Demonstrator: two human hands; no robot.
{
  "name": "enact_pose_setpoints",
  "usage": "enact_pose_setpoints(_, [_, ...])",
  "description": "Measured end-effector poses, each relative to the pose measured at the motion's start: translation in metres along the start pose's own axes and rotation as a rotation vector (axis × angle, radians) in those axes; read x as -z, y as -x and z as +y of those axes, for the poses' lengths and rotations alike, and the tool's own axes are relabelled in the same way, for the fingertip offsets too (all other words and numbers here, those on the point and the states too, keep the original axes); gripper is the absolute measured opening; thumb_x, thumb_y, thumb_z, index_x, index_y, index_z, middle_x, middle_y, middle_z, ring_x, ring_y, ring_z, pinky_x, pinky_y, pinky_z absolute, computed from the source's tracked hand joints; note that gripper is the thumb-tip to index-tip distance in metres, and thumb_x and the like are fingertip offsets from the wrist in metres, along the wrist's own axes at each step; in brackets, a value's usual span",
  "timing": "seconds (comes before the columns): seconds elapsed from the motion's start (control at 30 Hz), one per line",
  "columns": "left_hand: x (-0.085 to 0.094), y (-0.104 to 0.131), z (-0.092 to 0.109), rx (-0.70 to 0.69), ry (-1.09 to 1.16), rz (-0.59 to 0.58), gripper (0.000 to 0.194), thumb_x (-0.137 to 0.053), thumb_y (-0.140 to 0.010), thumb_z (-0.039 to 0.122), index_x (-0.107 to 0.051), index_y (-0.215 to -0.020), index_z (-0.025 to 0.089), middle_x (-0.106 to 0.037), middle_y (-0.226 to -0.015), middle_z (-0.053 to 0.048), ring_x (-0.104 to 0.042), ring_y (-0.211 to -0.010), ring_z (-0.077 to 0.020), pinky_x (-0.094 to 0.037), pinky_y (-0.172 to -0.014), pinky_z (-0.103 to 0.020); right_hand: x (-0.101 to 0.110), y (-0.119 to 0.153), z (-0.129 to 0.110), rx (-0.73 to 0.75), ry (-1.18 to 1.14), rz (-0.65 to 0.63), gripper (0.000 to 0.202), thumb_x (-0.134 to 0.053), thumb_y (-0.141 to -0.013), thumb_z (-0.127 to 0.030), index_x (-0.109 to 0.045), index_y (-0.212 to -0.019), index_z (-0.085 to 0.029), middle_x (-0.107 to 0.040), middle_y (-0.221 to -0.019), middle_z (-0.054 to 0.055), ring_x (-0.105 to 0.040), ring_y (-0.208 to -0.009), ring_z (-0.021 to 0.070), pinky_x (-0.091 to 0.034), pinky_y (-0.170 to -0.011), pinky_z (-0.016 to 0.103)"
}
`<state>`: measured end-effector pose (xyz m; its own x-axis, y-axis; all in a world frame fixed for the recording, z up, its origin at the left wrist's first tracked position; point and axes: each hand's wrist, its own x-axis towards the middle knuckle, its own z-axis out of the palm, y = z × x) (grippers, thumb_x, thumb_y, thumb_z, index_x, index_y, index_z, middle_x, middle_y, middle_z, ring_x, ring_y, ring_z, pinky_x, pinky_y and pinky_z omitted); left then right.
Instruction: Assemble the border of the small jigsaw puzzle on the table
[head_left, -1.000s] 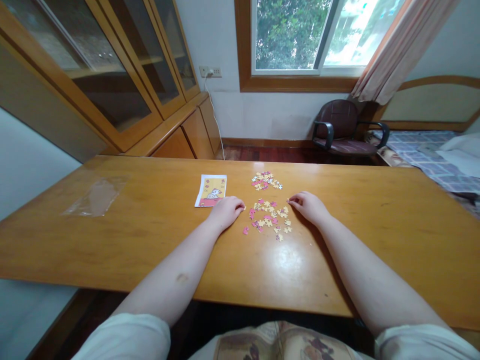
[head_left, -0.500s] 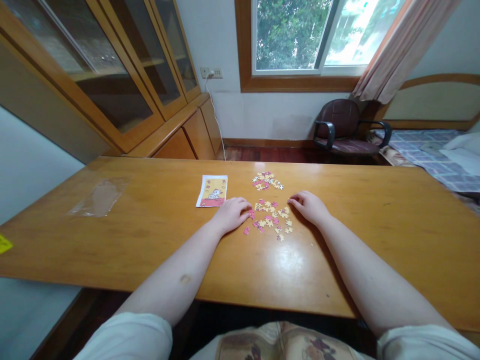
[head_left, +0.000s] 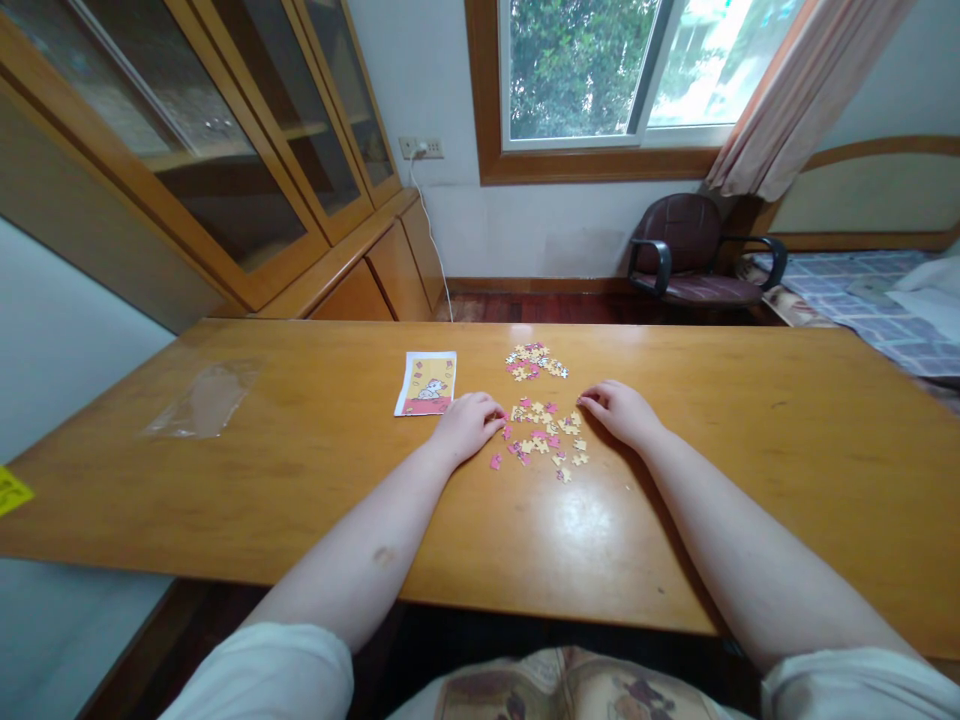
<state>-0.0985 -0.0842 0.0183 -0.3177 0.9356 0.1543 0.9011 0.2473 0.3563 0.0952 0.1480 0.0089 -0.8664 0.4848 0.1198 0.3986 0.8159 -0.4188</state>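
Observation:
Loose jigsaw puzzle pieces (head_left: 541,418), pink and pale yellow, lie scattered on the wooden table (head_left: 315,480) between my two hands. My left hand (head_left: 471,428) rests at their left side, with thumb and fingers bent together at a pink puzzle piece (head_left: 507,432) that they partly cover. On the right side, my right hand (head_left: 616,408) lies on the table with fingers curved and the thumb slightly apart; I see nothing in it. Just beyond is a second, denser cluster of pieces (head_left: 534,362). A picture card (head_left: 426,382) with a white animal on yellow and pink lies past my left hand.
A clear plastic bag (head_left: 206,398) lies flat on the left of the table. A yellow label (head_left: 13,490) shows at the left edge. Beyond the table stand a glass-door cabinet (head_left: 330,235), an office chair (head_left: 679,250) and a bed (head_left: 862,290).
The view has shifted slightly. The fingers of my left hand have drawn a little closer together at the pink piece. My right hand stays in place.

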Motion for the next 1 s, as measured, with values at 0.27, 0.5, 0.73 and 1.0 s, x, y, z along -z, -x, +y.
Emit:
enact_pose_setpoints(0.27, [0.005, 0.009, 0.013, -0.385, 0.034, -0.115, 0.025, -0.053, -0.083, 0.016, -0.073, -0.091, 0.029, -0.066, -0.097, -0.001, -0.058, -0.092, -0.0159, -0.041, -0.086, -0.031, 0.002, 0.004, -0.004, 0.083, -0.016, 0.013, 0.026, -0.050, -0.088, -0.035, -0.070, -0.090, -0.020, -0.066, -0.088, 0.006, -0.059, -0.081, 0.0171, -0.043, -0.073, 0.027])
enact_pose_setpoints(0.5, [-0.002, 0.006, 0.012, -0.366, 0.011, -0.131, 0.030, -0.052, -0.084, 0.016, -0.072, -0.102, 0.032, -0.065, -0.100, -0.002, -0.058, -0.093, -0.0166, -0.043, -0.084, -0.032, 0.002, 0.005, -0.003, 0.104, -0.016, 0.027, 0.027, -0.049, -0.089, -0.035, -0.070, -0.089, -0.020, -0.066, -0.089, 0.006, -0.059, -0.082, 0.0174, -0.044, -0.073, 0.027])
enact_pose_setpoints(0.73, [0.006, 0.008, 0.010, -0.311, -0.007, -0.093, 0.028, -0.053, -0.082, 0.014, -0.074, -0.095, 0.029, -0.065, -0.099, -0.002, -0.058, -0.090, -0.0164, -0.043, -0.084, -0.032, 0.011, 0.007, -0.011, 0.144, -0.006, -0.001, 0.026, -0.049, -0.089, -0.034, -0.070, -0.091, -0.019, -0.066, -0.088, 0.007, -0.060, -0.080, 0.0174, -0.044, -0.073, 0.027])
enact_pose_setpoints(1.0, [0.009, 0.010, 0.009, -0.337, 0.024, -0.151, 0.022, -0.059, -0.081, 0.017, -0.075, -0.085, 0.030, -0.068, -0.092, 0.000, -0.060, -0.087, -0.0151, -0.041, -0.082, -0.031, 0.008, 0.044, -0.087, 0.615, 0.001, -0.354, 0.031, -0.055, -0.087, -0.035, -0.067, -0.112, -0.022, -0.066, -0.098, 0.008, -0.059, -0.091, 0.0209, -0.042, -0.084, 0.033])
